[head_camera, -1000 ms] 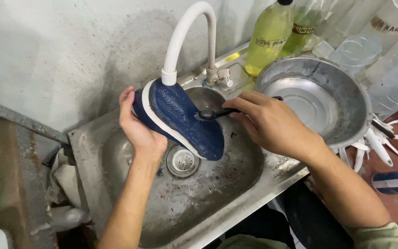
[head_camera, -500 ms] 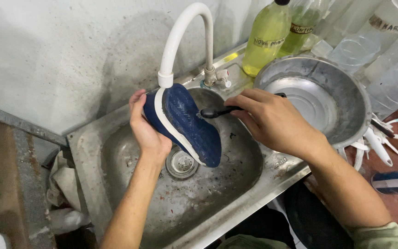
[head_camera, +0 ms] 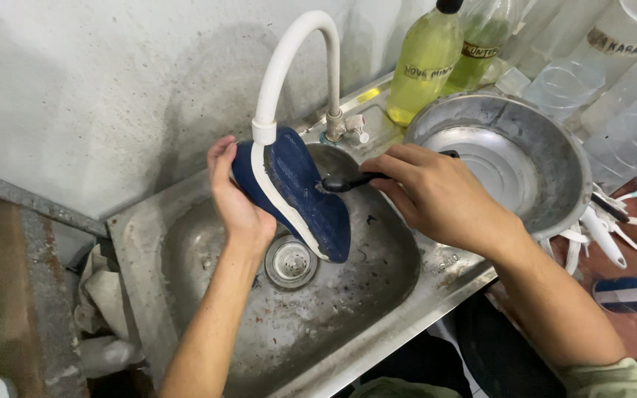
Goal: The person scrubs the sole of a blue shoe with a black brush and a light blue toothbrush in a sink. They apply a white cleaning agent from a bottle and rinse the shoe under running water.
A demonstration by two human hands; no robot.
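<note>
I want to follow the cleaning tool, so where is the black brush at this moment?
In the head view, the black brush is near the centre, over the sink, held in the right hand with its head on the blue shoe under the white tap.

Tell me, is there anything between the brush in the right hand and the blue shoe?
Nothing visible. The right hand holds the dark brush with its head directly against the blue shoe, which the left hand holds over the sink.

- A white curved tap (head_camera: pixel 289 59) rises behind my steel sink (head_camera: pixel 186 243).
- Drain strainer (head_camera: pixel 290 260) sits in the basin.
- A metal bowl (head_camera: pixel 554 158) stands beside it.
- Two yellow-green bottles (head_camera: pixel 425 63) stand by the wall.
</note>
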